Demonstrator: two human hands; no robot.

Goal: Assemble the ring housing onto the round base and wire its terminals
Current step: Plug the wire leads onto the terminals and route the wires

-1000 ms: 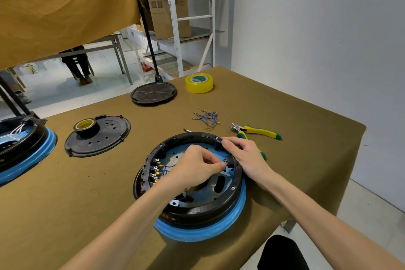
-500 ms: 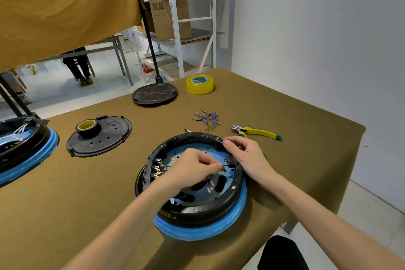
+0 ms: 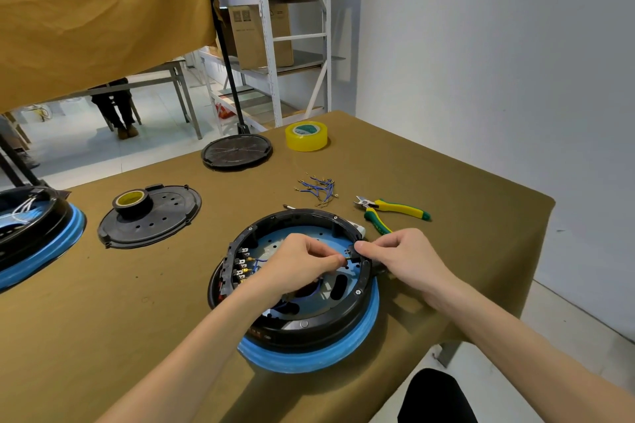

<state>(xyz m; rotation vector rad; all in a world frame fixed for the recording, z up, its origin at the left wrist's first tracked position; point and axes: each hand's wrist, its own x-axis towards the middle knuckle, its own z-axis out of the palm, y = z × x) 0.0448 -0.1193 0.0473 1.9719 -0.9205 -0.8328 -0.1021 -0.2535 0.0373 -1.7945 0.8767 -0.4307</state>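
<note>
Black ring housing [image 3: 357, 299] atop blue round base [image 3: 319, 354]

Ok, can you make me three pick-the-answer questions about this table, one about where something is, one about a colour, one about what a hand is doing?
1. Where is the black tape roll?
A. on the black lid
B. beside the cutters
C. on the floor

2. What colour are the cutters' handles?
A. red
B. yellow and green
C. white

3. What is the left hand doing?
A. lying flat
B. pinching a small connector
C. lifting tape

Answers: 1 A, the roll sits on the holed lid. 2 B, both handles show yellow and green. 3 B, its fingertips pinch the connector inside the ring housing.
</note>
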